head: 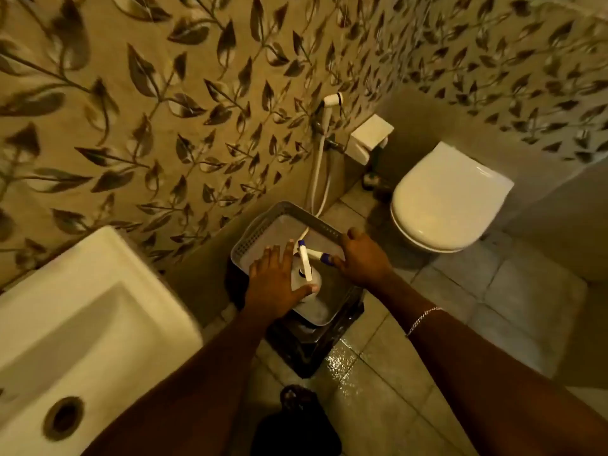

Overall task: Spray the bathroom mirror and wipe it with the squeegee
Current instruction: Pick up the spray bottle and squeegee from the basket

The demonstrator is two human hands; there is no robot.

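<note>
A white spray bottle [304, 277] with a white trigger head stands in a grey plastic basket [279, 210] on a dark stool. Its blue-tipped nozzle [325, 257] points right. My left hand [274, 279] lies over the basket's left side with fingers spread, and its thumb is hooked against the bottle's near side. My right hand [363, 258] grips the basket's right rim, thumb over the edge, fingertips inside next to the blue tip. No mirror or squeegee is visible.
A white washbasin [82, 311] is at the lower left. A closed white toilet [447, 199] stands at the right. A hand-shower hose [317, 166] hangs down the leaf-patterned wall into the basket. The floor tiles [342, 363] near the stool are wet.
</note>
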